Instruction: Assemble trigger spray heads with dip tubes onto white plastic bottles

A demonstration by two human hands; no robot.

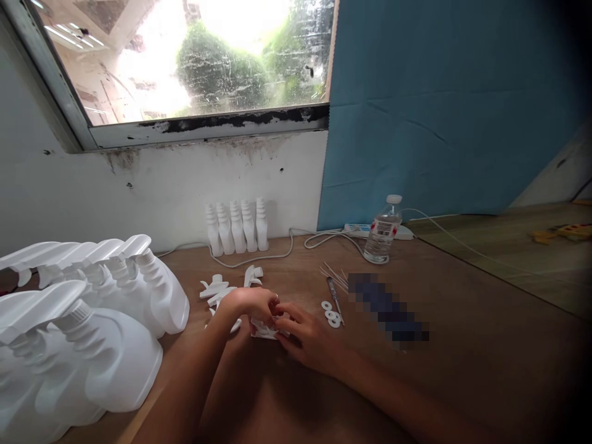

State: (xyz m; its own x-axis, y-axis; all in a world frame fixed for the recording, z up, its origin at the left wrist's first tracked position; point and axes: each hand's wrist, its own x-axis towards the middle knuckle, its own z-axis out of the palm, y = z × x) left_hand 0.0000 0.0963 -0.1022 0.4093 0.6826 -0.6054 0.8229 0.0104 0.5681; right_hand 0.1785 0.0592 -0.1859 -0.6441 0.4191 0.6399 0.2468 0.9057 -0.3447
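Observation:
My left hand (252, 303) reaches over a small white, partly see-through item (264, 332) on the table, wrist bent and fingertips pinched together. Close against it from the right, my right hand (309, 336) has its fingers curled at the same item's edge. What the fingertips hold is hidden. White spray trigger heads (216, 286) lie just beyond and left of my left hand, with another trigger head (253, 275) behind it. To the right of my right hand are several white ring washers (332, 316) and a screwdriver (335, 297).
White spray bottles (120, 357) crowd the table's left side. Several slim white bottles (237, 228) stand by the wall. A water bottle (383, 231) stands beside a white cable (284, 254) and power strip (404, 232). Thin sticks (333, 275) lie near a pixelated dark patch (388, 307).

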